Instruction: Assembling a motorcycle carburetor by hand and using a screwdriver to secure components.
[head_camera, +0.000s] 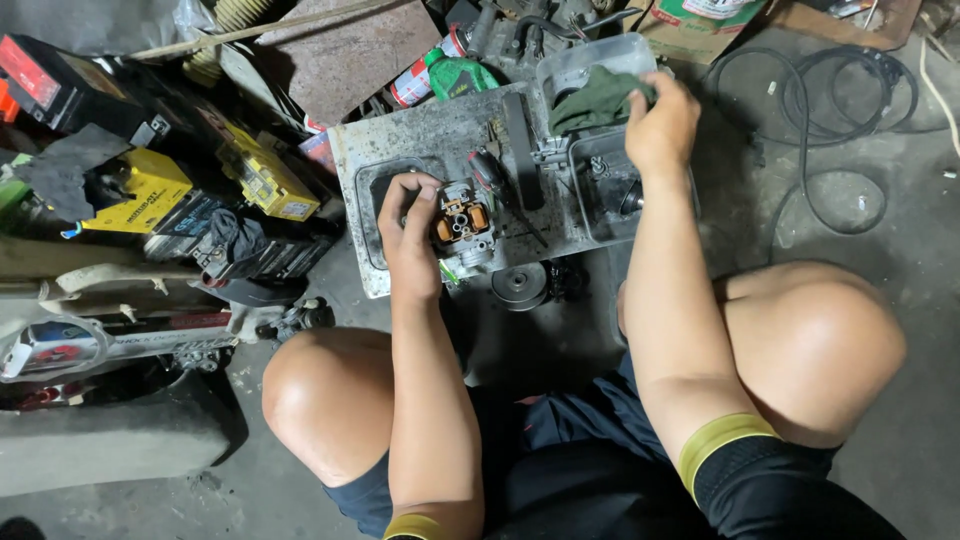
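Observation:
My left hand (408, 228) grips a small metal carburetor body (462, 232) with orange floats showing, held over a dirty grey tray (420, 135). My right hand (660, 125) reaches farther out and pinches a dark green rag (597, 98) that lies in a clear plastic container (590, 60). I am squatting, both knees in view below the tray.
A dark plastic tub (610, 195) with metal parts sits on the tray's right side. A round pulley-like part (520, 284) lies on the floor. Yellow boxes (265, 178), spray cans (420, 78) and motorcycle parts crowd the left. Black cables (830, 110) coil at the right.

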